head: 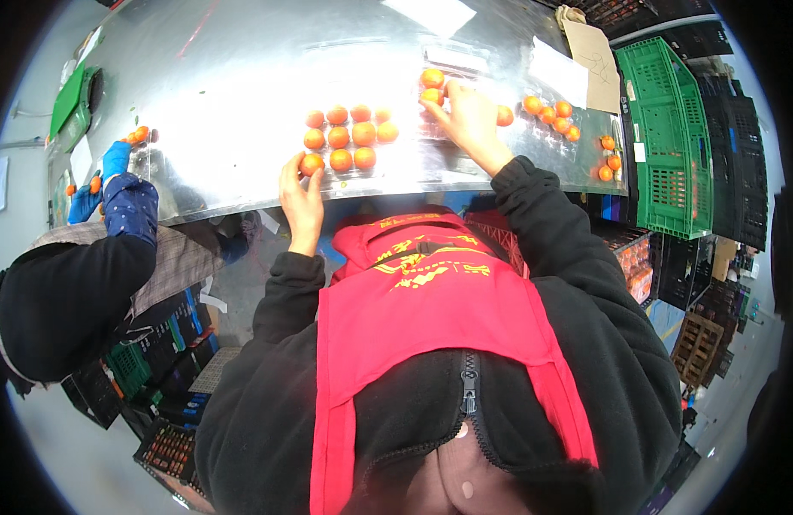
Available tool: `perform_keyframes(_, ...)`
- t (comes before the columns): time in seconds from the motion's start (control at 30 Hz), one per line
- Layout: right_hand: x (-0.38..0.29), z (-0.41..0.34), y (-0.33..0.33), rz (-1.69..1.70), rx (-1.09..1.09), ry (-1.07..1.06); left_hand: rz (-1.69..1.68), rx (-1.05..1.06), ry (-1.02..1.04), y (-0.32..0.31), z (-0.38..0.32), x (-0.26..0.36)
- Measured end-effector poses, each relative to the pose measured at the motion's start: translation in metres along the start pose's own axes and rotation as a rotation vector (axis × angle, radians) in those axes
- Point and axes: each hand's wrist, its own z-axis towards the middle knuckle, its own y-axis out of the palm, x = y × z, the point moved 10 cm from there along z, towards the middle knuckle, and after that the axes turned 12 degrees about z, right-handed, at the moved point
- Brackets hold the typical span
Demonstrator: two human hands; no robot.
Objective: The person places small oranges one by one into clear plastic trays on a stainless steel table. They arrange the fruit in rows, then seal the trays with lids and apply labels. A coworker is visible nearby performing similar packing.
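My left hand (301, 203) has its thumb and fingers around a mandarin (311, 164) at the near left corner of a group of several mandarins (338, 137) in rows. They appear to sit in clear plastic packaging, partly lost in glare. Farther right, my right hand (466, 123) reaches over a second clear plastic tray (434, 127). Its thumb and fingers pinch a mandarin (430, 97), just below another mandarin (432, 78) in the same tray. A single mandarin (504, 116) lies right of my right wrist.
More mandarins (547, 116) lie on clear plastic at the right of the steel table (255, 84). Beyond the table's right end stands a green crate (667, 135). White paper (559, 71) and cardboard (593, 64) lie nearby. At left, a co-worker's blue-gloved hand (116, 158) touches mandarins.
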Motion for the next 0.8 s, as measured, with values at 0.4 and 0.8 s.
perform_keyframes(0.4,-0.017,0.003,0.009,0.019,-0.094,-0.076,0.185,0.172,0.161,0.001,-0.009,0.018)
perform_keyframes(0.8,-0.05,-0.05,-0.017,1.21,-0.033,0.179,-0.88,-0.539,-0.142,0.062,0.004,0.112)
